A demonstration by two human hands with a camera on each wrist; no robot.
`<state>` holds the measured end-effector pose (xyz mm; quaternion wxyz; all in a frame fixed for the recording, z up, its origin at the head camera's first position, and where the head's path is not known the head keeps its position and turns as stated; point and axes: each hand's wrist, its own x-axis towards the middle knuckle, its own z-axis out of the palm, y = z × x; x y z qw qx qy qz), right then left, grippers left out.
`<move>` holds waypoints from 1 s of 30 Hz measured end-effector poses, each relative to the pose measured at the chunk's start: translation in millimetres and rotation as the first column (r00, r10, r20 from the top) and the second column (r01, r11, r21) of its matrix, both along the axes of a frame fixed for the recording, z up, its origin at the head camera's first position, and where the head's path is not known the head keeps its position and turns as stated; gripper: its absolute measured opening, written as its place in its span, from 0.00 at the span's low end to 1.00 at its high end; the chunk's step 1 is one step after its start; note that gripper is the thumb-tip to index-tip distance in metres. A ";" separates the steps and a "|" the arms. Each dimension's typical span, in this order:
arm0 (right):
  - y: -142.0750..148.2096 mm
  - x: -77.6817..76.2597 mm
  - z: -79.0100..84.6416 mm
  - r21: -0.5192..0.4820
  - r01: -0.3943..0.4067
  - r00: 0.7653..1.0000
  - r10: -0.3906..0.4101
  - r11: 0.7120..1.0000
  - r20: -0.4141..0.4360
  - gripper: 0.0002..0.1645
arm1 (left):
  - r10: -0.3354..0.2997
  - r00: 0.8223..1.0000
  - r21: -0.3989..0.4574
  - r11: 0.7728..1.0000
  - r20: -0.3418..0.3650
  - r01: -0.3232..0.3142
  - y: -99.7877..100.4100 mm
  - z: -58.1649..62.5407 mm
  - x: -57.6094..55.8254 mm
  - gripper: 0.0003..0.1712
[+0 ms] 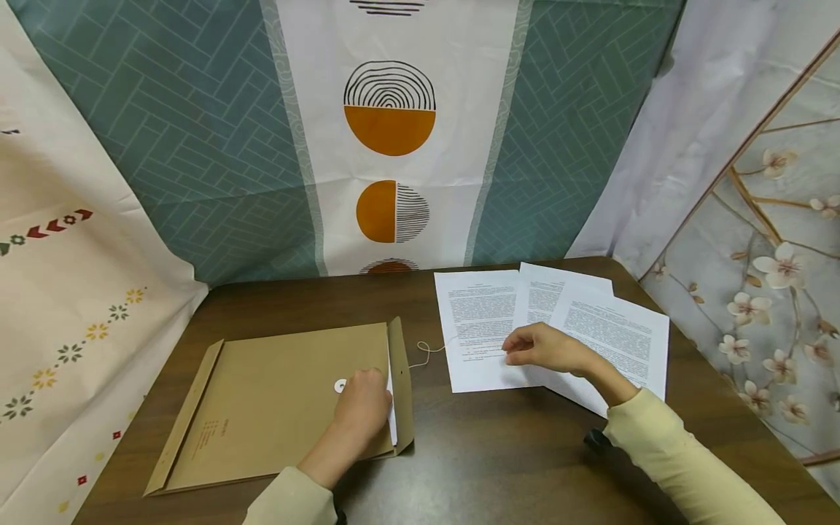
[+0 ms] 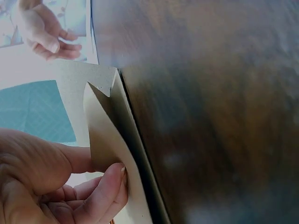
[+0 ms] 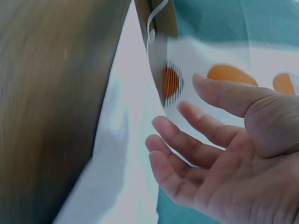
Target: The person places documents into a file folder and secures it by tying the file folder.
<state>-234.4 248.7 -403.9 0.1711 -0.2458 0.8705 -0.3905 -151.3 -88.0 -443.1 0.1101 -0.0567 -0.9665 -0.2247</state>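
A brown kraft document envelope (image 1: 275, 408) lies on the left, its flap (image 1: 402, 394) folded open on the right side. White paper (image 1: 393, 423) shows in its opening, and a white button (image 1: 339, 386) sits on its front. My left hand (image 1: 361, 405) pinches the front panel's edge at the opening; the left wrist view shows the panel (image 2: 112, 135) lifted between thumb and fingers. My right hand (image 1: 547, 350), fingers loosely bent and holding nothing, hovers over the printed sheets. Those are a left sheet (image 1: 482, 306), a back sheet (image 1: 541, 295) and a front right sheet (image 1: 610, 332), overlapping.
A thin string (image 1: 426, 350) runs from the flap toward the left sheet. The dark wooden table (image 1: 472, 452) is bordered by a patterned cloth (image 1: 216, 146) behind and floral cloth (image 1: 768, 313) at right. Something small and black (image 1: 596, 440) shows beside the right sleeve.
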 end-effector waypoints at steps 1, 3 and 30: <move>5.6 -1.0 1.4 -0.004 0.012 1.000 -0.012 1.000 0.005 0.18 | -0.001 1.000 0.000 1.000 0.000 0.001 -0.1 -0.2 -0.1 0.09; 17.5 -2.3 4.2 0.000 0.040 0.999 -0.040 0.999 0.007 0.19 | -0.005 1.000 -0.003 1.000 -0.004 0.005 -2.2 -9.5 -4.4 0.09; 157.3 -60.3 15.7 0.221 0.287 0.951 -0.251 0.932 -0.179 0.29 | 0.019 1.000 -0.045 0.999 -0.001 -0.019 3.6 0.5 1.7 0.07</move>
